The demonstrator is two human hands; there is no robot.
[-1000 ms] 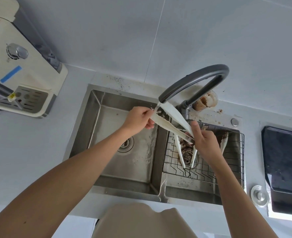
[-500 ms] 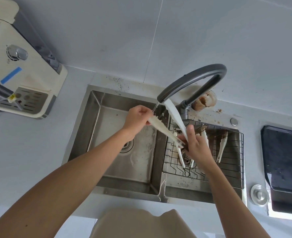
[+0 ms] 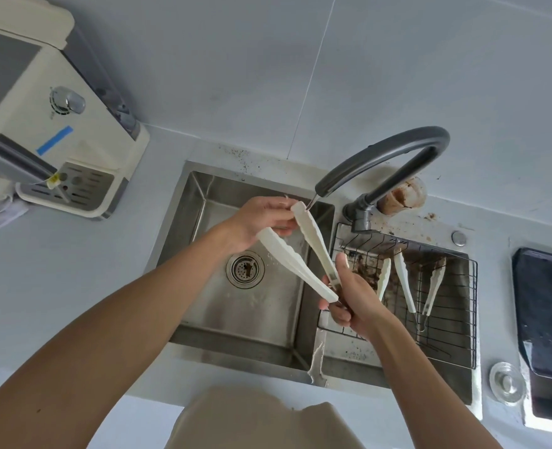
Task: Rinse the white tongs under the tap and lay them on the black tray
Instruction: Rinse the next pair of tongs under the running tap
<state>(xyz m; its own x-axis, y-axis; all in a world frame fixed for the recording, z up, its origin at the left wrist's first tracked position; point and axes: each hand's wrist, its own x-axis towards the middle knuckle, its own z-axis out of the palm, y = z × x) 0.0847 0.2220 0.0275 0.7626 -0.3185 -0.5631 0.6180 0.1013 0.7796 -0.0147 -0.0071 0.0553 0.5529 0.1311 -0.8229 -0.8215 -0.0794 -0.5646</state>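
Over the left basin of a steel double sink (image 3: 183, 241), both hands hold one pair of white tongs (image 3: 297, 254), its two arms spread in a V. The right hand (image 3: 352, 303) is curled tight round the hinged end, near the divider between the basins. The left hand (image 3: 261, 222) is up near the back edge of the sink, its fingers curled over the tip of the upper arm; the lower arm passes just under that hand, and I cannot tell whether it touches. The tip of the upper arm sits right at the mouth of the grey tap (image 3: 391, 157), where a thin stream of water meets it. The tap arches from its base at the back edge, between the two basins. The drain (image 3: 245, 268) lies in the floor of the left basin, below the tongs. In the right basin a black wire rack (image 3: 453, 325) carries other white tongs (image 3: 404, 283) lying beside each other, with brown grime around them. The black tray (image 3: 547, 312) sits on the counter past the right edge of the sink, well apart from the held tongs. A cream machine (image 3: 57, 131) stands at the far left of the counter.
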